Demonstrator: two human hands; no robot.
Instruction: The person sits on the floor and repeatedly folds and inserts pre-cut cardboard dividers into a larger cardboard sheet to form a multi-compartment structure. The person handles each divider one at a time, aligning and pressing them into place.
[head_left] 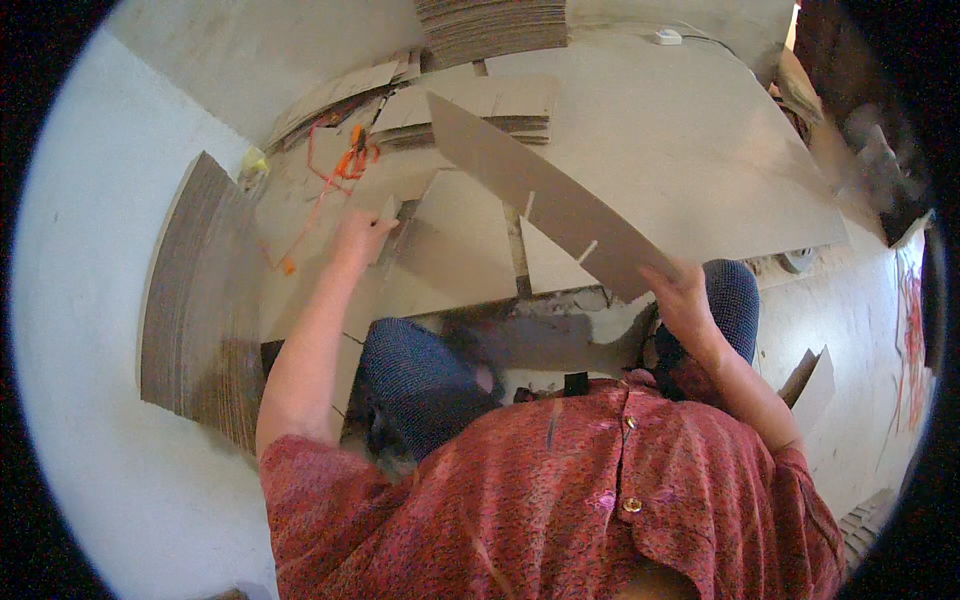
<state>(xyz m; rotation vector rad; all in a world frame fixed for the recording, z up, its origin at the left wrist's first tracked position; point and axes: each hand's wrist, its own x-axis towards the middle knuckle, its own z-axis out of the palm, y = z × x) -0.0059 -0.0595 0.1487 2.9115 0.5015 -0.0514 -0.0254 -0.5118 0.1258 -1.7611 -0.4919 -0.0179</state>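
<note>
At centre-right, the right hand [682, 297] clasped a slotted cardboard strip [555, 208]; the left hand [360, 238], apart, had an unclear hold.

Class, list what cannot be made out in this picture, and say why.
Left hand, head view: blur leaves its exact grip unclear.
Upper cardboard stack, head view: cut off by the picture's upper edge.
Large board, head view: part hidden behind the slotted strip in the right hand.
Yellow item, head view: too small and blurred to identify.
</note>
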